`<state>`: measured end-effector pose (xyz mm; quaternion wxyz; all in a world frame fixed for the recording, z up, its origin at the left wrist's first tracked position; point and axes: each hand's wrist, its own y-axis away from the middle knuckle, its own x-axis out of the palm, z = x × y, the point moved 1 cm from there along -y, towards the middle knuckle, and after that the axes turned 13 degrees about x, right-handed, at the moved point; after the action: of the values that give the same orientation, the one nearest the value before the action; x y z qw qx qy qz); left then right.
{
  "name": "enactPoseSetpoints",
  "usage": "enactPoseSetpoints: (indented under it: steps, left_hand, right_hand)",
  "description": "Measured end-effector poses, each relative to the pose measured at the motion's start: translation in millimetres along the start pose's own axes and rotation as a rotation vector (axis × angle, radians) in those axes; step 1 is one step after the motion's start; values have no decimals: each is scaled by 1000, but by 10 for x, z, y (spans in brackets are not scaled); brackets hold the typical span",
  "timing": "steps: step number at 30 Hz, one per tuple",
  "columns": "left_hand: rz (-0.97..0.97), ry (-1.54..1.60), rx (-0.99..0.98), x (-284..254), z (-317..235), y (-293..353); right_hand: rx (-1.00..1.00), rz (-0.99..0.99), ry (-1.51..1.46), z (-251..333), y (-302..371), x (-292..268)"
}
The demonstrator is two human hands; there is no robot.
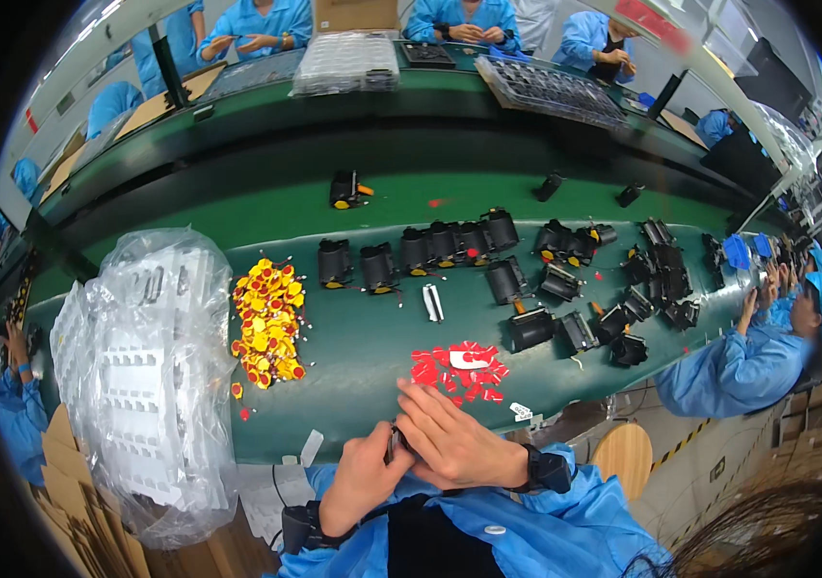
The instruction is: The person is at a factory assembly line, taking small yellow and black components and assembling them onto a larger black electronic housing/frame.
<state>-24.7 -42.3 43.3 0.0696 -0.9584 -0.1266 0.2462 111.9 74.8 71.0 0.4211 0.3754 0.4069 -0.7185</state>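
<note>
My left hand (365, 480) is closed around a small black part (395, 444), held low in front of my body at the table's near edge. My right hand (451, 439) cups over the same part from the right, its fingers long and pressed together. Most of the part is hidden between the two hands. Just beyond my right fingertips lies a scatter of red film pieces (478, 383), with a white piece (469, 359) on top. Farther off, a small white and black strip (432, 302) lies by itself.
A heap of yellow and red discs with wires (269, 323) lies left of centre. Plastic-wrapped white trays (136, 356) stand at far left. Several black housings (435, 246) line the back, with more clustered at right (662, 270). Co-workers (748, 356) sit at right and across the line.
</note>
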Motion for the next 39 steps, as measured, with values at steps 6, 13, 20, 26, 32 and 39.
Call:
enactPoseSetpoints:
  steps: [6,13,20,26,32,39]
  left_hand:
    - [135,-31,38,157,-249,-282]
    - [185,-311,204,331,-311,-534]
    - [-71,-336,112,124,-99,-1149]
    - [-21,-588,121,410,536,-1722]
    - [-49,-415,1,123,-190,-1262]
    - [-198,520,8,210,-134,-360]
  right_hand:
    - [147,-209,6,-123,224,-119]
    - [326,-376,-39,-294,386,-283]
    - [405,-624,-121,-488,471,-611]
    - [333,-591,-214,-371,316,-515]
    - [341,-603,-268,-412,317,-503]
    - [391,-705,-253,-123,75,-23]
